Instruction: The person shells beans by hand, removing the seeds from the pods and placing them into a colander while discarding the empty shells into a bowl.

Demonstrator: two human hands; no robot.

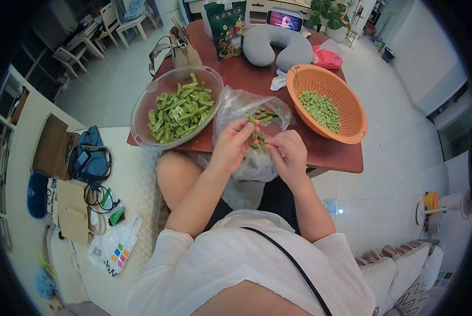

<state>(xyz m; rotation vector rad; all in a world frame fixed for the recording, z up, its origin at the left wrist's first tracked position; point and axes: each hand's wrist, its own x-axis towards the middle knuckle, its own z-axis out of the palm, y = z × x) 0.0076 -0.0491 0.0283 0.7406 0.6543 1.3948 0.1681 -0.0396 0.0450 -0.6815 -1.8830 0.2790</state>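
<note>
Over the red-brown table, my left hand (pixel 233 146) holds a green bean pod (pixel 253 127) between thumb and fingers. My right hand (pixel 289 152) has its fingertips pinched together at the pod's lower end. Beneath both hands lies a crumpled clear plastic bag (pixel 234 102) with several more pods (pixel 266 115) in it. To the left, a translucent plastic basin (pixel 139 119) carries a heap of green pods (pixel 179 111), some looking split. On the right, an orange colander (pixel 355 109) contains loose shelled green beans (pixel 320 111).
Behind these stand a dark green printed bag (pixel 229 30), a grey neck pillow (pixel 276 46), a phone (pixel 284 20) showing a picture, and a pink tissue pack (pixel 328 57). A beige handbag (pixel 185 50) sits at the table's back left. A cushioned seat (pixel 125 195) with bags is to my left.
</note>
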